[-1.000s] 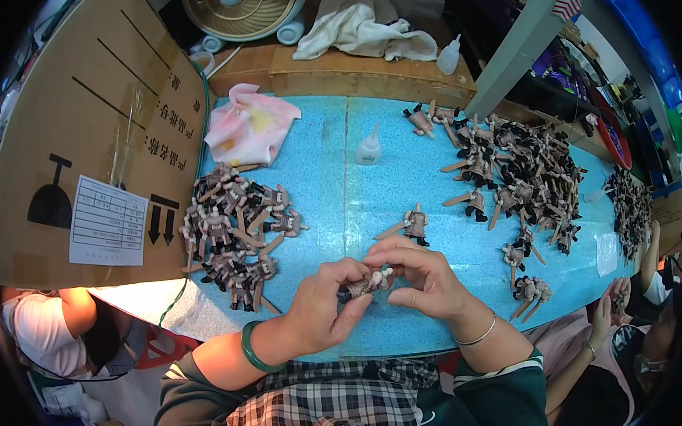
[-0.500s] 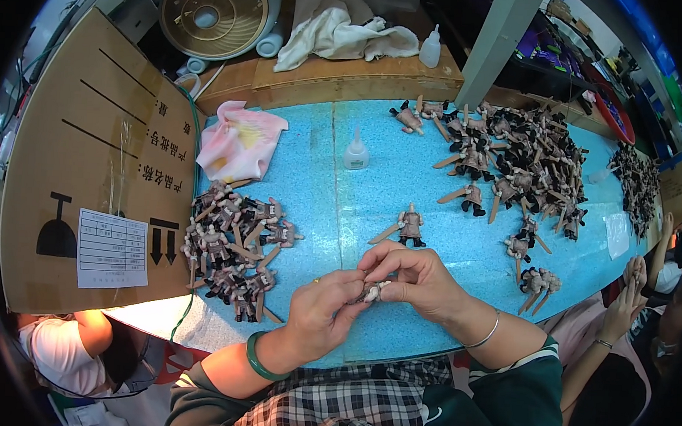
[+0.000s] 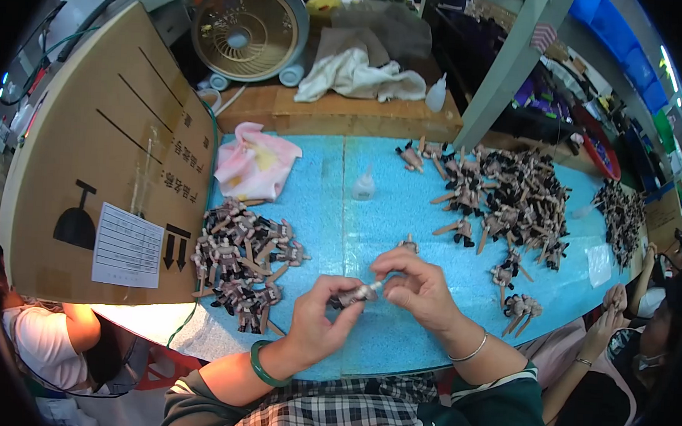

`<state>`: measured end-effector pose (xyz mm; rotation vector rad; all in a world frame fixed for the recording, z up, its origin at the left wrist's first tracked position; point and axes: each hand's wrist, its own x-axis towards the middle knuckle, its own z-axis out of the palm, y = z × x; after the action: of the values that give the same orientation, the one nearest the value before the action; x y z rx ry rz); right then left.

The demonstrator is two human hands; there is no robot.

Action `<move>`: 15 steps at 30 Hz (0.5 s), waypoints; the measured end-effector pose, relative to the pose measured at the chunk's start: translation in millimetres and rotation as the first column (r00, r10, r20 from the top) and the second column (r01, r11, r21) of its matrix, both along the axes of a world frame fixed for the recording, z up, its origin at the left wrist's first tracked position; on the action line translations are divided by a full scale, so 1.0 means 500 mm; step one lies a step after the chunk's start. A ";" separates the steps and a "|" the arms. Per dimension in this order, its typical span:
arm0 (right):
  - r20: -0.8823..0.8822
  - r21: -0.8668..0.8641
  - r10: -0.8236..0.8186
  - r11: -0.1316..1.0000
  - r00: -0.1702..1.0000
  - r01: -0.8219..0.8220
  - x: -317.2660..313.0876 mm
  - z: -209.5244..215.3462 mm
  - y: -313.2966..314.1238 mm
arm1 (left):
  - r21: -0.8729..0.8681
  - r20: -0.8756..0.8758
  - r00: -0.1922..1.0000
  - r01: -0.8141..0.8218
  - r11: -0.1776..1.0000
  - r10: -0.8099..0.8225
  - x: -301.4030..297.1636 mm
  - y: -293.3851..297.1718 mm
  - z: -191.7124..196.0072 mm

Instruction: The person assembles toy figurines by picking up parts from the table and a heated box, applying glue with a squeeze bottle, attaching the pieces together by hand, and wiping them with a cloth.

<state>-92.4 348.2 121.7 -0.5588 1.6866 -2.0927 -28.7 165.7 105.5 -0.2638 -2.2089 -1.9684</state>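
far left of the frame: large brown cardboard box (image 3: 104,170) standing on edge, white paper label stuck low on its face. just right of it, lower left centre: heap of small dark-and-tan plastic figurines (image 3: 242,262) lying on the light blue foam-covered desk (image 3: 318,212). above that heap, upper left centre: crumpled pink cloth (image 3: 255,162); higher still, round beige fan (image 3: 246,31) and a white rag (image 3: 360,75) on a wooden shelf.

centre, low in the frame: left hand (image 3: 316,323), green bangle at the wrist, fingers pinched round one small dark figurine (image 3: 356,295) held just above the desk. right hand (image 3: 418,290) touching the same figurine from the other side, fingertips closed on its pale end. both hands grasping, neither released.

step in hand, by the look of it: fitting or pressing a part onto the held figurine. next move likely calls for a steady pinch and a small push or twist.

above the hands: small clear squeeze bottle (image 3: 364,185) upright on the desk. right of centre to upper right: bigger scattered pile of similar figurines (image 3: 511,199). far right edge: another person's hands, apart from this work.
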 end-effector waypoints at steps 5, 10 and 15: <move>-0.332 0.313 -0.222 0.891 0.917 0.329 -0.085 0.053 -0.013 | 0.353 0.236 0.972 -0.072 0.933 -0.015 -0.022 -0.028 0.015; -0.629 0.532 -0.084 0.679 0.773 0.507 -0.183 0.009 -0.072 | 0.482 0.310 0.950 -0.121 0.868 -0.040 -0.034 -0.028 0.016; -0.638 0.593 0.026 0.655 0.770 0.469 -0.208 -0.011 -0.098 | 0.438 0.265 0.964 -0.120 0.891 -0.001 -0.042 -0.033 0.018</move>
<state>-196.7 299.3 116.2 -0.8012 2.8900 -1.1708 -49.7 149.0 114.6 0.1338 -1.7761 -2.5227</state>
